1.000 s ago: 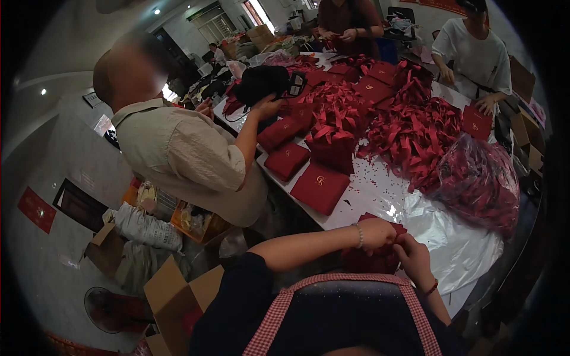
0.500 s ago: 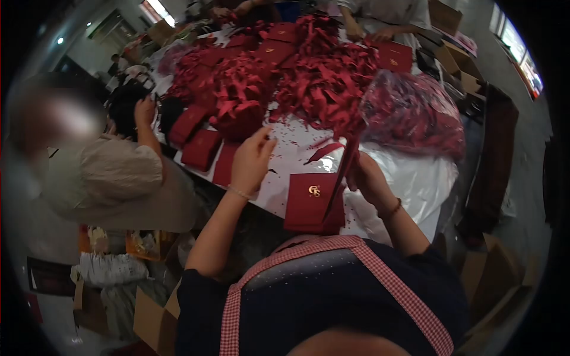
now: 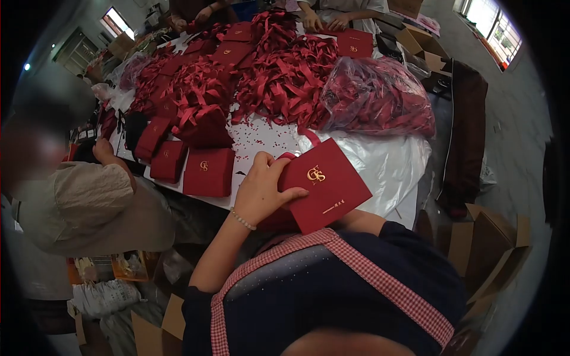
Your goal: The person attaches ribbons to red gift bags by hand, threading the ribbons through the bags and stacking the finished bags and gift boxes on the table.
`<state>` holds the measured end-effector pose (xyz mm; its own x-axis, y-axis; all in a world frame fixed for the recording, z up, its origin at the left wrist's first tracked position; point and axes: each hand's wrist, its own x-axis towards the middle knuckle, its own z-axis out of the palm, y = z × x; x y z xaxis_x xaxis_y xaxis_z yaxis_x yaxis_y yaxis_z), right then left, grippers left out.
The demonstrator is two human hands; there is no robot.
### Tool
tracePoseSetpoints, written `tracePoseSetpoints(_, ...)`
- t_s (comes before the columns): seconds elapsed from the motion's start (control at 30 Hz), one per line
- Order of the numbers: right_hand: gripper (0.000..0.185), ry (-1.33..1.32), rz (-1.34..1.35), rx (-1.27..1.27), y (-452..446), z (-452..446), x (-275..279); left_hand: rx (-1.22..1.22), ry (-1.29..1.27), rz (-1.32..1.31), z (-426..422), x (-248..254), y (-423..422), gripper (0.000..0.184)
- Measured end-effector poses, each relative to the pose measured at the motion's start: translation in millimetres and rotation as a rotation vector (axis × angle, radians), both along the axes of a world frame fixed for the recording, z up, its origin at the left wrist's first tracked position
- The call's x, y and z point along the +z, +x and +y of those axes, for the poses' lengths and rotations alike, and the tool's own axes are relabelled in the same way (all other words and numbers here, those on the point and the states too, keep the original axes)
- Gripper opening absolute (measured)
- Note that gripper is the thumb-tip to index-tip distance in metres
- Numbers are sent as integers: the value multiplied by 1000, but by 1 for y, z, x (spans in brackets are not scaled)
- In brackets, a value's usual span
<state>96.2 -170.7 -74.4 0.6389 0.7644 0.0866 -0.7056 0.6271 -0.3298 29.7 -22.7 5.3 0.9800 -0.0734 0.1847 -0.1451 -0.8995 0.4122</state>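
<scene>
A flat dark-red gift bag (image 3: 332,184) with a gold monogram and a small line of gold lettering is held tilted in front of me. My left hand (image 3: 261,187) grips its left edge, thumb on the front face and fingers curled near a loop of red ribbon (image 3: 288,156). Another bit of ribbon (image 3: 310,136) sticks out above the top edge. Behind the bag goes my right forearm (image 3: 363,221); the right hand itself is hidden. Left of my hand stands a stack of red bags (image 3: 208,172) with the same gold monogram, beside a smaller red stack (image 3: 168,161).
Heaps of red ribbon-handled bags (image 3: 285,77) cover the table's far part. A clear plastic sack (image 3: 380,98) of red ribbons lies right, above white plastic sheeting (image 3: 380,166). A co-worker (image 3: 89,202) sits left; others work across the table. Open cardboard boxes (image 3: 487,255) stand right.
The bag, edge-on in my right hand before, has turned its front face up toward me. My left hand has come across and taken its left edge. The camera view has shifted right.
</scene>
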Motion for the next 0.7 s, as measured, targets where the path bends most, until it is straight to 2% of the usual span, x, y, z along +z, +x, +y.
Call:
tracePoseSetpoints(0.1,31,62,-99,36,-2,18,-1,-40,-47,-73,16,-5,-5,50)
tracePoseSetpoints(0.17,31,108,-163,54,-12,-95,-33,25,-231,28,24,2,-14,39)
tracePoseSetpoints(0.2,31,130,-191,64,-12,-94,-35,66,-355,147,25,6,-20,26)
tracePoseSetpoints(0.23,31,150,-217,75,-11,-61,-27,62,-350,158,32,2,-23,26)
tracePoseSetpoints(0.3,32,191,-275,102,-2,32,-11,160,-981,399,58,-14,-27,22)
tracePoseSetpoints(0.37,32,215,-303,118,11,33,-22,175,-1160,296,76,-22,-37,17)
tracePoseSetpoints(0.43,20,-1126,-1032,-76,72,26,-44,218,-1249,190,92,-31,-43,17)
tracePoseSetpoints(0.47,16,-1336,-1597,-632,95,17,-44,221,-1253,186,94,-34,-45,17)
tracePoseSetpoints(0.53,10,-1443,-1933,-832,124,7,-39,291,-1250,194,96,-39,-47,17)
tracePoseSetpoints(0.57,10,-1435,-1943,-835,136,6,-43,292,-1253,184,94,-42,-47,17)
tracePoseSetpoints(0.63,10,-1551,-2368,-890,156,11,-64,290,-1198,239,89,-46,-45,16)
tracePoseSetpoints(0.7,12,-1509,-2386,-809,164,13,-72,269,-1199,213,86,-48,-44,15)
